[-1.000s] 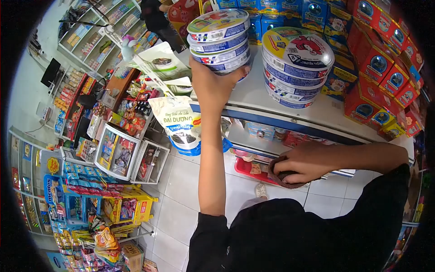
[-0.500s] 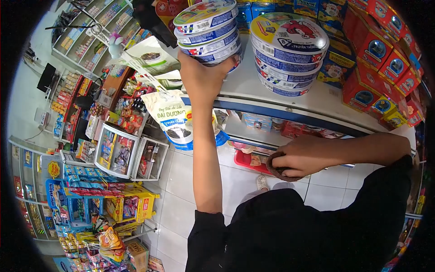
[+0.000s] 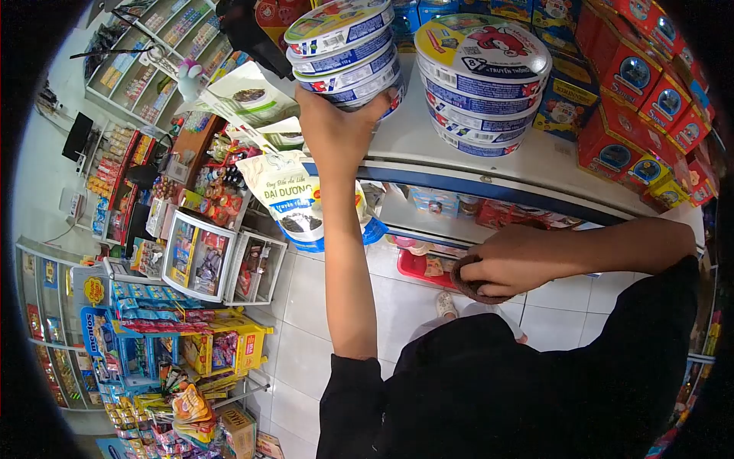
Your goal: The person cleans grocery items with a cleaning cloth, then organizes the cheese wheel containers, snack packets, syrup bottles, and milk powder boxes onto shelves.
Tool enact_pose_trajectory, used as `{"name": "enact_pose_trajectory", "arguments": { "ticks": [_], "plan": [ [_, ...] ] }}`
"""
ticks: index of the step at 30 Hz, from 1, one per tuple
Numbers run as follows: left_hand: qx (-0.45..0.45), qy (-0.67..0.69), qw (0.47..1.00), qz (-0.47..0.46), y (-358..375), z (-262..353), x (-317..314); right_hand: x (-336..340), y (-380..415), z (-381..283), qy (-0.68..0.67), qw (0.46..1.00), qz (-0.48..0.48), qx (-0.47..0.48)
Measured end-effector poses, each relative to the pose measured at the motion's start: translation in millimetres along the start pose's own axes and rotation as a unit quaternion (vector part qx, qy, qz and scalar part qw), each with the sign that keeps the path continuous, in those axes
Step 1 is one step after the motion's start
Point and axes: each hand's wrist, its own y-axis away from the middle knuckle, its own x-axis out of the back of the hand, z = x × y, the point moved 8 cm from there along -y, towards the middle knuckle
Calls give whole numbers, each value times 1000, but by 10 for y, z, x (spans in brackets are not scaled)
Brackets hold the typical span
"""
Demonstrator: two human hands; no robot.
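My left hand (image 3: 336,130) reaches up to the shelf, thumb and fingers wrapped round the lower part of a stack of round cheese boxes (image 3: 342,57). The stack leans slightly, and its underside is hidden behind the hand. Just right of it, a second stack of round cheese boxes (image 3: 483,88) stands on the white shelf (image 3: 413,138), untouched. Lower down, in front of the shelf edge, my right hand (image 3: 508,264) is closed on a bunched brown cloth (image 3: 468,281).
Seaweed pouches (image 3: 287,203) hang at the shelf's left end. Red boxes (image 3: 634,99) and blue boxes (image 3: 566,96) crowd the right and back. Beneath are a lower shelf with goods and a red tray (image 3: 424,264). Sweets displays (image 3: 153,329) stand on the left.
Both stacks and my left hand sit slightly further left and higher in view. My right hand keeps the cloth in nearly the same place. More of a foot shows below.
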Motion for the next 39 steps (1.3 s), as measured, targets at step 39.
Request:
{"name": "enact_pose_trajectory", "arguments": {
  "ticks": [39],
  "plan": [
    [58,69,995,43,-41,-85,36,-39,26,-37,-3,1000,3,14]
  ]
}}
